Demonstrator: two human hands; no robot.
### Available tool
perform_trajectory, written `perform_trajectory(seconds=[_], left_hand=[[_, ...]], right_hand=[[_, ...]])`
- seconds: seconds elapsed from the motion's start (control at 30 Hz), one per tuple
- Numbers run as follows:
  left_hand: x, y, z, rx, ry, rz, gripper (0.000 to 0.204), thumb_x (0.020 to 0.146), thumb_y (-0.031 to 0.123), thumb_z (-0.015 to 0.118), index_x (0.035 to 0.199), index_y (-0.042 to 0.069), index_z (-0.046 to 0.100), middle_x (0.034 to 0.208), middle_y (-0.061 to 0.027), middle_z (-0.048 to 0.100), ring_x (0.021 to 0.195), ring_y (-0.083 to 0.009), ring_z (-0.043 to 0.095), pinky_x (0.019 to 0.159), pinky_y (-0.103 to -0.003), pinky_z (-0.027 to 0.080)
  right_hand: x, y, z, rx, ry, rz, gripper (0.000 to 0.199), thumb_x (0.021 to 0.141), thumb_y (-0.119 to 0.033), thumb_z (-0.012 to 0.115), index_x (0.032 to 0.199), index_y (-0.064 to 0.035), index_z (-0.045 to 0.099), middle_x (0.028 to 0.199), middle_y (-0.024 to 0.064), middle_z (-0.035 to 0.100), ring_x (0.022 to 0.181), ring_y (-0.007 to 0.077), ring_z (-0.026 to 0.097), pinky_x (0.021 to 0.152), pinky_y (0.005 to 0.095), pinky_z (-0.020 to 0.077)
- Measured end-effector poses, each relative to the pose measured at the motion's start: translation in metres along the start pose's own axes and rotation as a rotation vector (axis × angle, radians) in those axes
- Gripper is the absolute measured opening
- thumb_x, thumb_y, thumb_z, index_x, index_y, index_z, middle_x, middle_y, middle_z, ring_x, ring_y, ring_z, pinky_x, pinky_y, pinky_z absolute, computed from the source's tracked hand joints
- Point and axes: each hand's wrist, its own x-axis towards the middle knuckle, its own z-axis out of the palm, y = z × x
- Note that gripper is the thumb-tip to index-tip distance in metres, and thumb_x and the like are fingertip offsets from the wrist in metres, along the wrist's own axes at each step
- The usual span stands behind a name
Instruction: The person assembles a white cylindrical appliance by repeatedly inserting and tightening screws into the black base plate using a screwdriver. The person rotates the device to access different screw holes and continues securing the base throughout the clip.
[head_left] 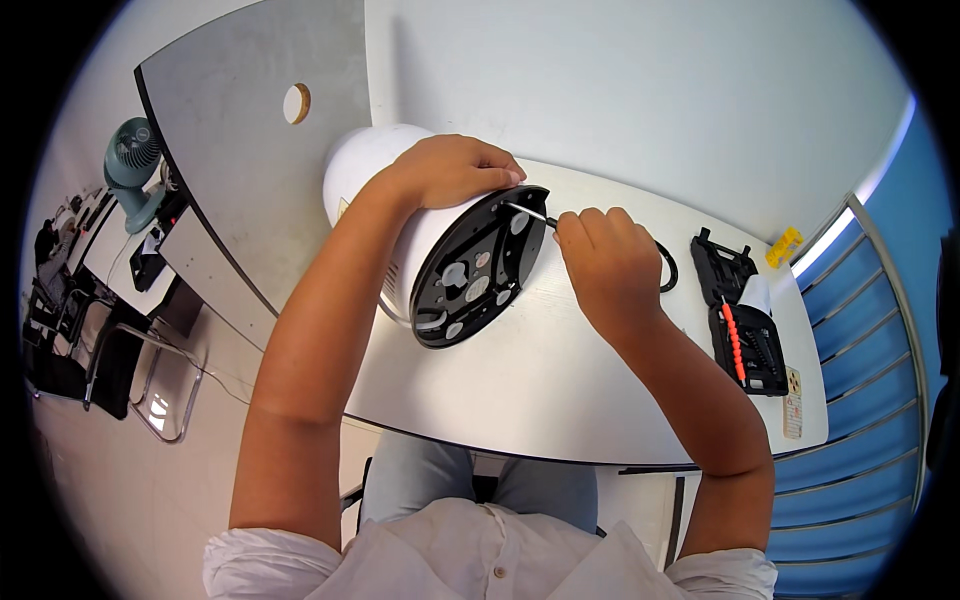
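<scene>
A rounded white appliance (362,172) lies tipped on its side on the white table, its black oval base (470,280) turned toward the right. My left hand (455,172) is closed over the upper side of the appliance, with the fingertips near the base's top edge. In my right hand (612,262) is a screwdriver (528,211). Its metal shaft points left, and its tip meets the upper part of the base. The screwdriver's handle is mostly hidden inside my fist. Several pale round spots dot the base. The appliance's exact kind cannot be told.
Behind my right hand curves a black cord-like loop (668,268). An open black tool case (745,345) with an orange-red flexible shaft (733,340) lies at the right, near a remote control (793,403) and a yellow object (785,247). A grey partition (230,130) stands left; metal railings (865,350) border the right.
</scene>
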Motion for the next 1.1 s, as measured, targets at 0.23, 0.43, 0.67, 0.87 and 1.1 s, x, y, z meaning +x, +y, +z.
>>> perform_trajectory(seconds=[0.23,0.43,0.67,0.87,1.1], left_hand=[[-0.003,-0.001,0.001,0.023,0.022,0.014,0.038,0.088,0.046,0.051,0.11,0.022,0.071,0.103,-0.0053,0.071,0.099,-0.0241,0.063,0.089,-0.034,0.046],[-0.006,-0.003,0.0,-0.017,0.025,0.015,0.038,0.088,0.046,0.051,0.109,0.022,0.071,0.103,-0.0059,0.071,0.098,-0.0239,0.063,0.089,-0.034,0.046],[0.0,-0.003,0.0,0.025,0.041,0.072,0.041,0.088,0.046,0.051,0.11,0.018,0.07,0.106,-0.0077,0.07,0.101,-0.0281,0.062,0.091,-0.035,0.046],[-0.006,-0.007,0.001,-0.062,0.048,0.058,0.043,0.088,0.047,0.052,0.108,0.016,0.072,0.107,-0.0079,0.07,0.1,-0.0244,0.063,0.092,-0.032,0.045],[-0.003,0.003,-0.004,-0.04,-0.018,0.092,0.039,0.092,0.036,0.052,0.113,0.007,0.068,0.113,-0.0153,0.068,0.107,-0.0282,0.061,0.097,-0.034,0.043]], right_hand=[[0.031,0.014,-0.015,0.912,-0.511,0.664,0.018,0.086,-0.015,0.063,0.074,-0.0069,0.052,0.066,-0.0005,0.05,0.058,0.0103,0.045,0.049,0.0265,0.0338],[0.029,0.012,-0.016,1.014,-0.523,0.729,0.015,0.084,-0.013,0.063,0.081,-0.0038,0.053,0.072,0.0031,0.05,0.058,0.0145,0.046,0.052,0.0296,0.0371],[0.004,-0.004,-0.01,0.417,-0.139,0.333,0.019,0.08,-0.011,0.067,0.086,-0.0049,0.05,0.08,0.0104,0.055,0.07,0.0322,0.058,0.061,0.0398,0.0462],[-0.174,-0.075,-0.051,1.67,-0.085,1.19,0.021,0.097,-0.026,0.054,0.094,-0.0081,0.044,0.076,0.0083,0.056,0.066,0.0139,0.053,0.061,0.0296,0.0457],[-0.337,-0.183,-0.017,2.38,-0.284,1.441,0.012,0.09,-0.017,0.058,0.095,-0.007,0.053,0.096,0.0136,0.06,0.092,0.0251,0.059,0.082,0.0398,0.0487]])
